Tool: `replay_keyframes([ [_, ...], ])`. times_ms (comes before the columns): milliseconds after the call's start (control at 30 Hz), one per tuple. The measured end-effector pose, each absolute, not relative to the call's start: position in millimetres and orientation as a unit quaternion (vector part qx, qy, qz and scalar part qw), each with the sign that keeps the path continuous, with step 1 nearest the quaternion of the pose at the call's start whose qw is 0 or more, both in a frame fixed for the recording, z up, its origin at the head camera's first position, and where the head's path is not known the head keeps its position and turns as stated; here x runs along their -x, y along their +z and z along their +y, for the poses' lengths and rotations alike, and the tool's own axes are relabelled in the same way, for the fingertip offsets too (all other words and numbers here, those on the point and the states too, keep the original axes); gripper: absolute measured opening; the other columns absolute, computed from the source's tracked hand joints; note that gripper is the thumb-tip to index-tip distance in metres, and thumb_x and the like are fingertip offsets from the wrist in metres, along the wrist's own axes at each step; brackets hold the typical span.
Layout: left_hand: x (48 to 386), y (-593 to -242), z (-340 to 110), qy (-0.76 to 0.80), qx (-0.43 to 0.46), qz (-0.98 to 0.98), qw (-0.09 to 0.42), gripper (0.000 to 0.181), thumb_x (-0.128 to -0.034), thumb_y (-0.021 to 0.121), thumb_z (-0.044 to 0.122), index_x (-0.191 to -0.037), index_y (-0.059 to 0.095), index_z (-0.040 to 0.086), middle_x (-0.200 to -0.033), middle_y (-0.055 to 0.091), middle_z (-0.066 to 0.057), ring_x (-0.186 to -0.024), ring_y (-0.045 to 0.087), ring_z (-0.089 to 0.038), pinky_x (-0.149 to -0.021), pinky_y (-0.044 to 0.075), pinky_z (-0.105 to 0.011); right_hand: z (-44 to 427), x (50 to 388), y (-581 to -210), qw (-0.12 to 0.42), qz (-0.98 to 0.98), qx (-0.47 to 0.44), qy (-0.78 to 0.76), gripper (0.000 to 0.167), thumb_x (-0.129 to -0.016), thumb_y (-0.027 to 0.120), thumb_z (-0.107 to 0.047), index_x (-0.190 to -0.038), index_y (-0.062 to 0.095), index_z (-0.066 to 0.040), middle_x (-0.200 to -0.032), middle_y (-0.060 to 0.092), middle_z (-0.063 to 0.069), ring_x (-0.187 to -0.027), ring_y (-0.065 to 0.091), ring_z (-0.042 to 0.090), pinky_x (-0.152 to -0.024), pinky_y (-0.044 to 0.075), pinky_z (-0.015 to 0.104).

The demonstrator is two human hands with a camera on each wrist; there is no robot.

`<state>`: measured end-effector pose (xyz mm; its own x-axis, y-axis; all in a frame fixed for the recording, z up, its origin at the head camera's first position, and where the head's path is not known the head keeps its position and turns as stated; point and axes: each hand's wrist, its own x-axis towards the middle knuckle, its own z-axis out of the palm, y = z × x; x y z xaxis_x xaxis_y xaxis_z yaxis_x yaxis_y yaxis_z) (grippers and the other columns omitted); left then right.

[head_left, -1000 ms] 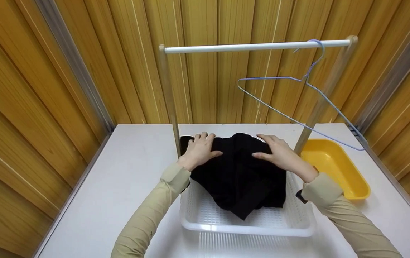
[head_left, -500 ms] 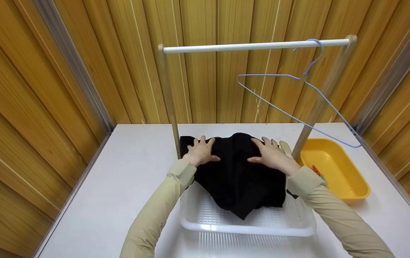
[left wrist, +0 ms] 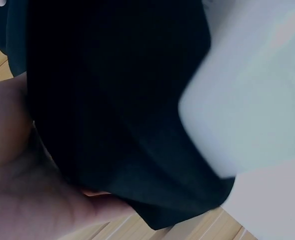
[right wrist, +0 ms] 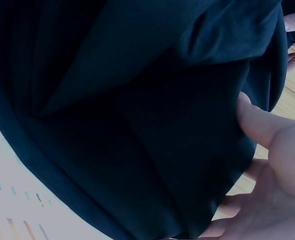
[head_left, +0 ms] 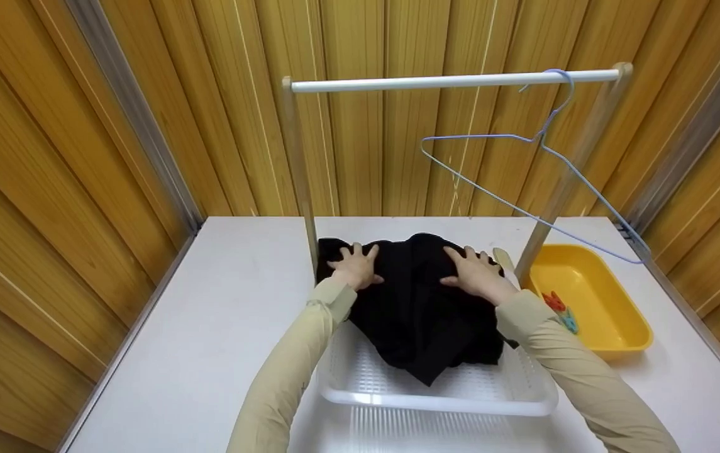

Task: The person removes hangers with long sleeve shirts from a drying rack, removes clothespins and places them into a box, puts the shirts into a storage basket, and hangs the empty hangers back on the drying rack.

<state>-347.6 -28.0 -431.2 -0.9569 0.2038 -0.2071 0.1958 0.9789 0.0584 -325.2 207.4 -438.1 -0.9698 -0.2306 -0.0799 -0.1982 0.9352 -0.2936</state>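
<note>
A black cloth garment (head_left: 422, 308) lies bunched in a white plastic basket (head_left: 441, 402), draped over its back and left rim. My left hand (head_left: 356, 267) rests on the garment's upper left part with its fingers spread. On the upper right part lies my right hand (head_left: 476, 274), fingers spread too. In the left wrist view the palm of the left hand (left wrist: 32, 170) is beside the dark fabric (left wrist: 122, 110). The right wrist view has the thumb and fingers of the right hand (right wrist: 277, 175) touching the fabric's edge. Neither hand visibly pinches the cloth.
A rack with a white bar (head_left: 448, 82) and wooden posts stands behind the basket. From the bar hangs a blue wire hanger (head_left: 532, 211). On the right is a yellow tray (head_left: 605, 302) with a red clothespin (head_left: 553, 301) and a teal clothespin (head_left: 569, 319).
Both hands have come down onto the garment and slightly closer together. The right arm has shifted left, uncovering the clothespins in the yellow tray. The garment has hardly moved.
</note>
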Motion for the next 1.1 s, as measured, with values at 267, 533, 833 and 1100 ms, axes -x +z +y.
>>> replay_keyframes([
  [267, 349.1, -436.2, -26.1, 0.008, -0.132, 0.987, 0.091, 0.053, -0.0843, 0.06, 0.036, -0.13, 0.045, 0.015, -0.125, 0.045, -0.017, -0.113, 0.038, -0.04, -0.082, 0.035, -0.06, 202.6, 326.3, -442.6, 0.028, 0.986, 0.111, -0.123, 0.063, -0.085, 0.062, -0.03, -0.137, 0.035, -0.008, -0.123, 0.04, 0.032, -0.103, 0.038, 0.056, -0.074, 0.027, 0.07],
  [533, 389.5, -475.1, -26.7, 0.003, -0.153, 0.988, 0.028, 0.018, -0.0874, 0.057, 0.014, -0.105, 0.061, 0.013, -0.101, 0.058, -0.015, -0.094, 0.054, -0.035, -0.067, 0.044, -0.056, 202.3, 327.7, -447.2, -0.017, 0.987, 0.118, -0.105, 0.055, -0.084, 0.063, -0.031, -0.129, 0.047, -0.005, -0.11, 0.052, 0.028, -0.092, 0.048, 0.052, -0.068, 0.037, 0.064],
  [833, 497.3, -596.7, -30.7, 0.002, -0.219, 0.967, -0.132, 0.02, -0.0802, 0.052, 0.002, -0.073, 0.067, 0.012, -0.076, 0.061, -0.009, -0.067, 0.06, -0.028, -0.049, 0.047, -0.042, 202.5, 330.9, -453.3, -0.106, 0.973, 0.161, -0.123, 0.016, -0.085, 0.057, -0.007, -0.097, 0.064, 0.002, -0.083, 0.062, 0.019, -0.079, 0.057, 0.039, -0.065, 0.046, 0.047],
  [1100, 529.4, -628.2, -29.7, -0.02, -0.259, 0.945, -0.201, 0.024, -0.0826, 0.049, 0.004, -0.068, 0.063, 0.015, -0.068, 0.059, -0.006, -0.056, 0.056, -0.027, -0.04, 0.042, -0.04, 204.2, 335.3, -456.1, -0.188, 0.96, 0.176, -0.111, 0.014, -0.081, 0.061, -0.006, -0.068, 0.066, -0.003, -0.067, 0.062, 0.014, -0.062, 0.057, 0.036, -0.051, 0.045, 0.045],
])
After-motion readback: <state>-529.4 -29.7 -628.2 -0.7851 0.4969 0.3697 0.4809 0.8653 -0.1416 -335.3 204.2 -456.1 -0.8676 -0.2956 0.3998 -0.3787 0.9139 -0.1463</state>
